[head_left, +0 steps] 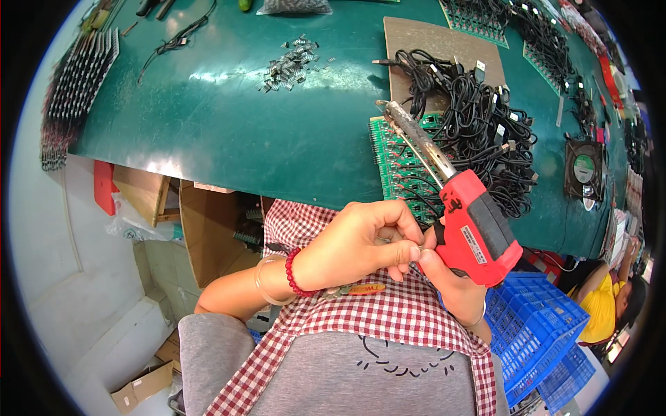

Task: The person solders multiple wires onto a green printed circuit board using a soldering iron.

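In my right hand (pixel 452 281) is a red and black gun-shaped soldering iron (pixel 466 225), its metal barrel slanting up and to the left. The worn tip lies over a green circuit board panel (pixel 395 163) with black cables attached. My left hand (pixel 361 239) is closed in a pinch, thumb against fingers. Both hands meet in front of my chest, their fingertips together just left of the iron's handle. Something thin and pale shows between the fingertips, too small to name. My right hand's fingers are partly hidden behind the handle.
Coiled black cables (pixel 479 118) lie on a brown board (pixel 444 38) on the green table (pixel 208 132). Small metal parts (pixel 290 66) are piled at the far middle. Circuit board panels (pixel 80 87) stand far left. Blue crates (pixel 531 326) and a person in yellow (pixel 600 305) are at right.
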The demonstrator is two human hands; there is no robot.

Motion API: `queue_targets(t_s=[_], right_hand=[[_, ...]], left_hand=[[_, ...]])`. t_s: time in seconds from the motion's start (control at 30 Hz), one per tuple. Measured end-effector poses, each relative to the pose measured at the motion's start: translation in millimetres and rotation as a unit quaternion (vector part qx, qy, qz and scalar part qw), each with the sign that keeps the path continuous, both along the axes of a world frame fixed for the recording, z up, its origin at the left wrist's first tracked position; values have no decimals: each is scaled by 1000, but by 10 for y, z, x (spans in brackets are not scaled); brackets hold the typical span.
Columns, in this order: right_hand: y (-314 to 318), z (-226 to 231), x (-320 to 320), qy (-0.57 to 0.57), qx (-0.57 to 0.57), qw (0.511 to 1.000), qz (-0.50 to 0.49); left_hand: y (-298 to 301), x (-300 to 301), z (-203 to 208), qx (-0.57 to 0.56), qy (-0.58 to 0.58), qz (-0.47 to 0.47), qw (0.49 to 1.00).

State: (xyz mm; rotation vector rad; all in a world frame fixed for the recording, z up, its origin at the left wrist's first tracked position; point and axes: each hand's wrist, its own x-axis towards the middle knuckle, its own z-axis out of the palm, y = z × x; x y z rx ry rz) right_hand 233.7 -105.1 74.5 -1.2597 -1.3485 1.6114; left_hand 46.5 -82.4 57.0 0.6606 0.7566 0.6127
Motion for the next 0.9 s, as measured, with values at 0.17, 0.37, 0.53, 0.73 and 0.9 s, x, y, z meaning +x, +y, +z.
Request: queue_targets(t_s=[0.17, 0.37, 0.53, 0.73, 0.9], right_hand=[[-12, -3, -13, -32, -5, 999, -7], [-9, -33, -71, -129, 53, 990, -18], [-55, -67, 18, -99, 15, 994, -33], [-273, -129, 422, -66, 18, 995, -76], [-472, -289, 575, -107, 20, 991, -76]], left_hand=[[-26, 2, 23, 78, 85, -14, 993], [13, -35, 27, 290, 224, -28, 930], [167, -150, -197, 163, 133, -21, 977], [438, -340, -452, 36, 184, 24, 982], [476, -322, -470, 39, 192, 26, 980]])
